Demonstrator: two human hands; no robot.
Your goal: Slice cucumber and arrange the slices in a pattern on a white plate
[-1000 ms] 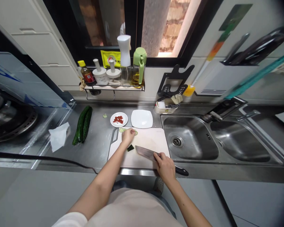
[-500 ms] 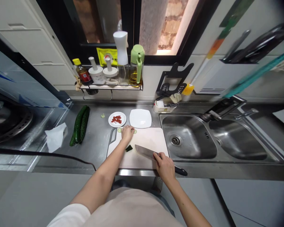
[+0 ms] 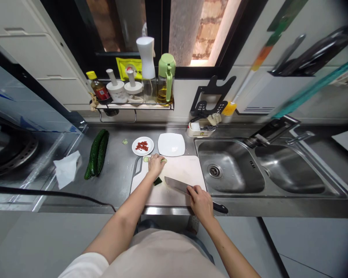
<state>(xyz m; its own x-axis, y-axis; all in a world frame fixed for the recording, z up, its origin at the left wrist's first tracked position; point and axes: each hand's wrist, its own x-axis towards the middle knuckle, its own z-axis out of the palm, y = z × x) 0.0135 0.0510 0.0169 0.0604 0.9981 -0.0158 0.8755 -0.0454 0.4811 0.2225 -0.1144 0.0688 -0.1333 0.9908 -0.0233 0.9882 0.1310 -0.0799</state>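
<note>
A white cutting board (image 3: 185, 170) lies at the counter's front edge. My left hand (image 3: 156, 164) is at its upper left with fingers closed around a pale green cucumber slice (image 3: 164, 160); another slice (image 3: 145, 159) lies just left of the fingers. My right hand (image 3: 200, 200) grips a knife (image 3: 175, 183), its blade low over the board and pointing left. Between the hands is a dark green piece of cucumber (image 3: 157, 181). Behind the board stand a round plate with chopped red bits (image 3: 142, 146) and a bare white square plate (image 3: 171, 144).
Two whole cucumbers (image 3: 97, 154) and a crumpled white tissue (image 3: 67, 168) lie on the left counter. A double sink (image 3: 232, 166) is on the right. Small slices (image 3: 125, 141) lie near the round plate. A rack (image 3: 136, 107) with bottles hangs behind.
The fingers of my left hand have shifted slightly around the slice at the board's top. My right hand and the knife hold nearly the same place; the whole view has drifted a little.
</note>
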